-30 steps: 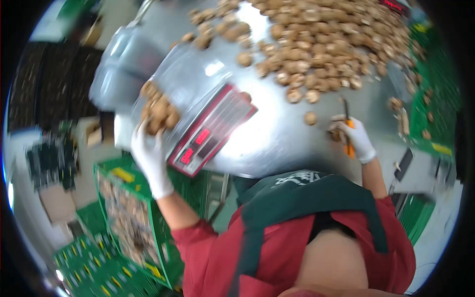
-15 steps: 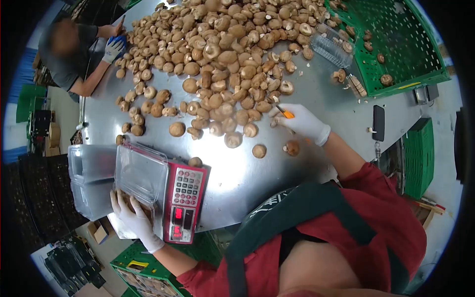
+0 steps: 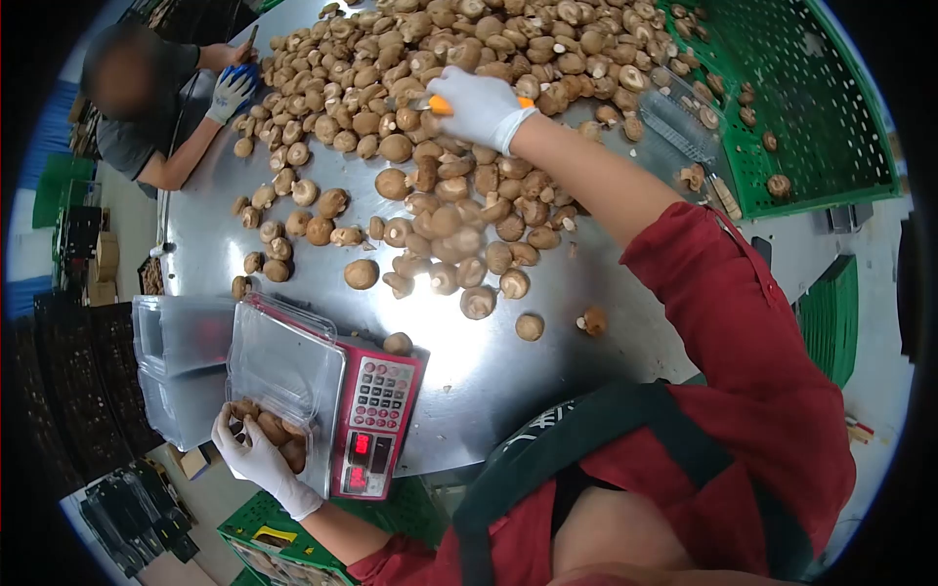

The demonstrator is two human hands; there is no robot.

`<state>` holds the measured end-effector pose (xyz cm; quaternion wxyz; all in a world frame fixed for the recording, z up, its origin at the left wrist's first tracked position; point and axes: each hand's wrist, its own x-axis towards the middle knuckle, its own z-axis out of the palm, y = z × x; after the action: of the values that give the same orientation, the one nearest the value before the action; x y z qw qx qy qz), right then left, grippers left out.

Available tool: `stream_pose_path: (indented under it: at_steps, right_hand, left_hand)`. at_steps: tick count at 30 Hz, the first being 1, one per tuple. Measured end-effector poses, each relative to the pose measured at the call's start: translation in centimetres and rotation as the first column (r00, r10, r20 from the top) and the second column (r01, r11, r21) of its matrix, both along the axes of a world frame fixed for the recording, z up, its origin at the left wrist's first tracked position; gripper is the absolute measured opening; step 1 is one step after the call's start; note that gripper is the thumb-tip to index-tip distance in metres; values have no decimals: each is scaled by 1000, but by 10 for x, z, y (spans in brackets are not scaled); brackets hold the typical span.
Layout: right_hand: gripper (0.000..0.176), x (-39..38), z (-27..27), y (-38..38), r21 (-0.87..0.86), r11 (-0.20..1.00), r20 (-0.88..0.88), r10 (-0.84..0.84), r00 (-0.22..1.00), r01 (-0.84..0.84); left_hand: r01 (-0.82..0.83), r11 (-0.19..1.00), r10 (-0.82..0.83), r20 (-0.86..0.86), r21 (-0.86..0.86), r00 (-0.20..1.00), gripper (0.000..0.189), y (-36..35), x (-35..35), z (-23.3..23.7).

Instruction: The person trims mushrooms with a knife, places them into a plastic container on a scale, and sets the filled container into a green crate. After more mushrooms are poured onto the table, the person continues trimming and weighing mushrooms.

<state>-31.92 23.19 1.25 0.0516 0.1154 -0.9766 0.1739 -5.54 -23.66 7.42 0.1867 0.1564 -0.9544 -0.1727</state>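
Round stainless steel table [image 3: 547, 361], packing-floor setting, with a big loose pile of shiitake mushrooms [image 3: 391, 59] across the far half and strays scattered toward us. At the near left edge we have a red digital scale [image 3: 376, 420] with a clear clamshell tray [image 3: 278, 366] sitting on its platter, lid side tilted up. A handful of brown mushrooms [image 3: 269, 428] lies in the tray's near end. Our left hand [image 3: 256, 454], white glove, has its fingers curled around that near end of the tray, thumb against the mushrooms in it. Our right hand [image 3: 481, 105], also white-gloved, is stretched out over the middle of the pile, closed on an orange-handled knife [image 3: 440, 104]; the blade is hidden among the mushrooms, so we can't tell what it touches. One single mushroom [image 3: 397, 343] sits touching the scale's far edge. Stacked empty clear trays [image 3: 181, 337] are just left of the scale. A green plastic crate [image 3: 811, 107] sits far right with a few mushrooms in it. A co-worker [image 3: 147, 137] stands far left, blue-gloved hand [image 3: 233, 90] at the pile's edge.
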Motion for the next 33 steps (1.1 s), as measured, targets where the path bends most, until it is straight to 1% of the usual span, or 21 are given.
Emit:
stream_pose_path:
  at_steps: [1, 2, 5, 6, 8, 9, 10, 11, 12, 13, 15, 17, 18, 20, 22, 23, 25, 26, 29, 30, 33]
  right_hand:
    - [43, -8, -1, 0, 51, 999, 20, -6, 1000, 5]
    - [41, -14, -1, 5, 63, 998, 40, -5, 999, 3]
    - [32, -20, -5, 25, -81, 995, 32, 69, 997, -66]
    - [31, -17, -4, 29, -126, 989, 13, 76, 997, -74]
    - [30, -4, -2, 39, -217, 973, -27, 79, 997, -83]
    - [33, 5, 3, 45, -351, 935, 84, 94, 992, -59]
    - [36, 17, 10, 49, -476, 879, 190, 121, 974, -17]
    - [39, 30, 18, 52, -589, 807, 288, 161, 944, 42]
    - [32, 46, 27, 52, -724, 680, 343, 208, 916, 116]
    - [33, 65, 32, 54, -838, 480, 424, 272, 864, 260]
    - [26, 80, 11, 67, -891, 202, 454, 397, 798, 407]
    - [26, 104, 5, 66, -859, -92, 408, 473, 781, 504]
    - [29, 110, 1, 72, -856, -129, 338, 591, 732, 500]
    - [35, 125, -5, 72, -769, -270, 323, 619, 716, 580]
    - [37, 135, -22, 73, -701, -394, 243, 652, 718, 595]
    - [37, 140, -20, 73, -681, -413, 235, 659, 715, 604]
    - [36, 153, -11, 66, -639, -447, 218, 676, 704, 626]
    - [36, 160, -2, 62, -591, -423, 329, 651, 684, 687]
    - [35, 181, 0, 49, -580, -468, 239, 686, 688, 667]
    - [37, 186, -6, 45, -554, -458, 218, 726, 652, 695]
    - [43, 212, 3, 25, -553, -354, 358, 716, 599, 754]
  left_hand:
    - [-16, 998, 15, 11, 60, 1000, 39, -6, 2, 0]
    - [5, 1000, -6, 30, 31, 1000, 41, -10, 3, 0]
    - [126, 984, -122, 35, -129, 992, 39, -2, -4, 6]
    - [138, 988, -141, 37, 73, 989, 41, -8, -7, 1]
    - [126, 983, -130, 19, 135, 991, 40, -11, -7, -3]
    - [126, 978, -129, 9, 165, 992, 40, -10, -10, -3]
    - [129, 985, -132, 22, 114, 991, 38, -8, -11, -1]
    - [134, 989, -136, 35, 62, 990, 36, -6, -10, 3]
    - [142, 990, -143, 48, 10, 989, 34, -4, -10, 5]
    - [109, 994, -111, 59, 31, 992, 32, -3, -11, 6]
    - [42, 996, -48, 80, 75, 996, 28, -1, -13, 6]
    - [79, 997, -80, 111, 11, 991, 28, 0, -14, 3]
    - [88, 995, -82, 133, -40, 988, 29, 0, -15, 4]
    - [99, 992, -82, 187, -84, 979, 35, 1, -16, 7]
    - [35, 964, 19, 201, -263, 979, 37, 20, -14, 17]
    - [2, 936, 73, 199, -352, 977, 38, 33, -13, 23]
    - [56, 905, -47, 33, -422, 998, 39, 50, -14, 29]
    - [76, 885, -109, -45, -459, 993, 40, 61, -15, 32]
    - [341, 939, -344, -174, -50, 923, 43, 141, -22, 38]
    - [459, 887, -447, -159, 43, 880, 45, 169, -25, 36]
    - [718, 645, -704, -161, 260, 691, 49, 241, -36, 32]
